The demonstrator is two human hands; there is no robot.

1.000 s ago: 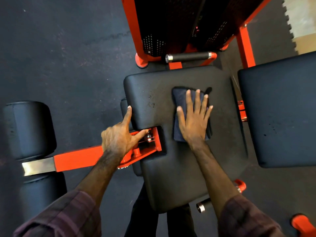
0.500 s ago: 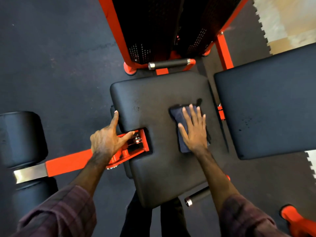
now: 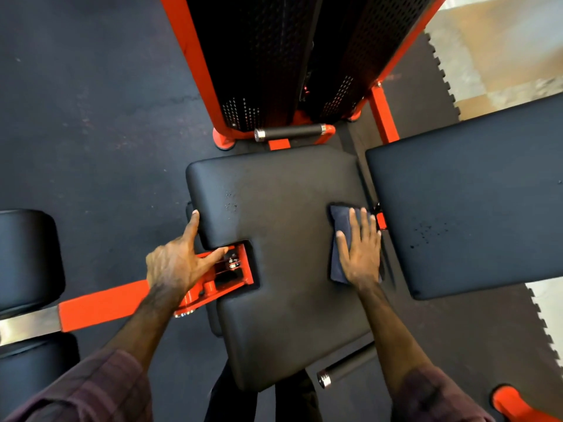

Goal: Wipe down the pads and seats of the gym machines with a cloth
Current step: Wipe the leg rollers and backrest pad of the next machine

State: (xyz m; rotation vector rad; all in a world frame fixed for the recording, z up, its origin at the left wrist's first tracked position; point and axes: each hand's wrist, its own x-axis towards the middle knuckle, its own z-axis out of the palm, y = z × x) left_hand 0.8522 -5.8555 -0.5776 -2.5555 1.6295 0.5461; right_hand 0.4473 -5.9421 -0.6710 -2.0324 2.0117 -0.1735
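- The fingers (image 3: 195,222) of the left hand (image 3: 176,266) are spread at centre left of the frame: the forefinger lies along the left edge of the seat pad (image 3: 274,254), the thumb reaches into the pad's notch over the orange bracket (image 3: 234,269), and the palm rests on the orange bar (image 3: 100,306).
- At far left, two black roller pads (image 3: 27,257) sit either side of that bar, one above and one below it.
- At top centre stands the orange-framed weight stack (image 3: 274,56), with a black handle (image 3: 289,132) at its foot.
- Right of centre, the right hand (image 3: 361,254) lies flat, fingers straight and close together, pressing a dark blue cloth (image 3: 338,226) onto the seat pad's right edge.
- At right, a second black pad (image 3: 472,202) lies just beside the cloth.
- At lower right, another black handle (image 3: 347,367) pokes out below the seat pad, above the dark rubber floor (image 3: 91,117).
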